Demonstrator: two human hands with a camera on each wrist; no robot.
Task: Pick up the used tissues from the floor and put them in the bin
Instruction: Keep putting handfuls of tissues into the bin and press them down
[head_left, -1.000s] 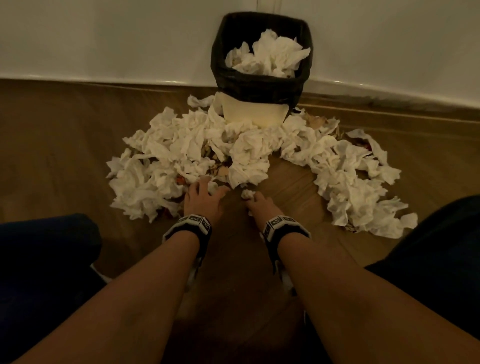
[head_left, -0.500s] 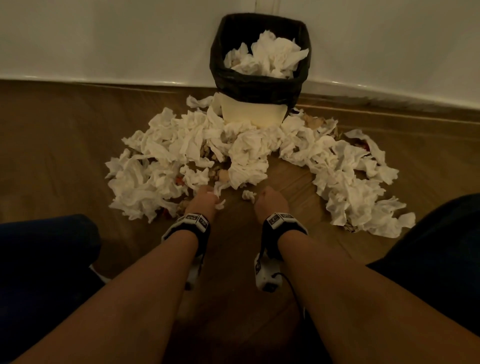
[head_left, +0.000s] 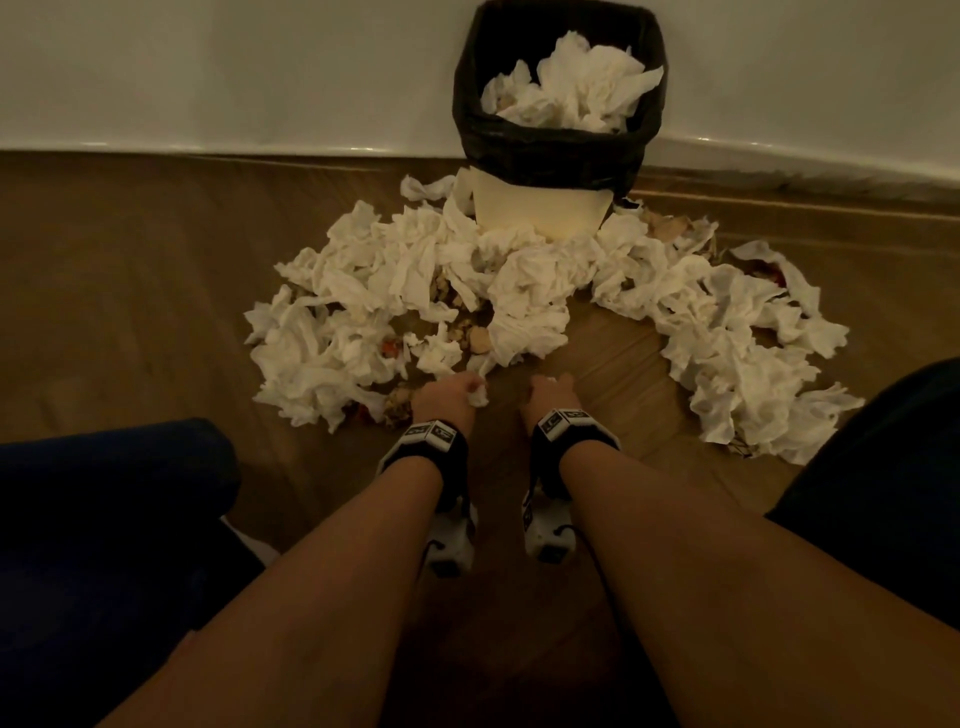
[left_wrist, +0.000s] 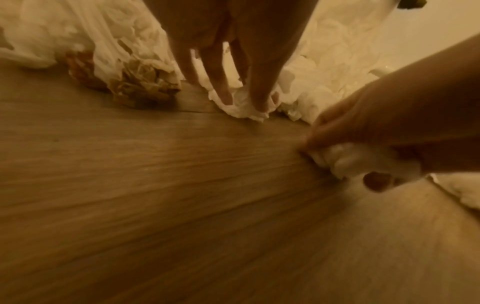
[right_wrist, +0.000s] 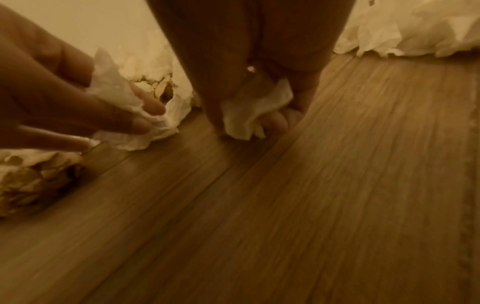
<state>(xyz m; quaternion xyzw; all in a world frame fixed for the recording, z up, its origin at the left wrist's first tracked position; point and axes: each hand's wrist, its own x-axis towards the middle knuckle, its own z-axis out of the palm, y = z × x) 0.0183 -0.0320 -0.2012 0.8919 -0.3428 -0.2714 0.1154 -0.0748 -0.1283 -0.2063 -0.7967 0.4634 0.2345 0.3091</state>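
Mostly the right hand (head_left: 550, 397) hides its small tissue wad (right_wrist: 253, 112), gripped in curled fingers just above the wooden floor (head_left: 156, 260). Left hand (head_left: 447, 397) pinches another crumpled tissue (left_wrist: 242, 105) at the pile's (head_left: 415, 291) near edge. Both wads are shapeless, without clear long axis. Bin (head_left: 558, 150) stands at the wall, behind the pile.

Left hand (head_left: 445, 397): one second ago flat, fingers spread on the near edge of the tissue pile (head_left: 332, 332); now drawn in, fingers (left_wrist: 223, 92) curled round a small tissue wad (head_left: 477, 397).
Right hand (head_left: 551, 397): earlier reaching a loose tissue scrap (right_wrist: 249, 115) on the floor (head_left: 597, 364); now closed round it.
Tissue scrap: gone from the bare floor between the hands; only a sliver shows at the right knuckles.
Hands: pulled slightly nearer, off the pile.
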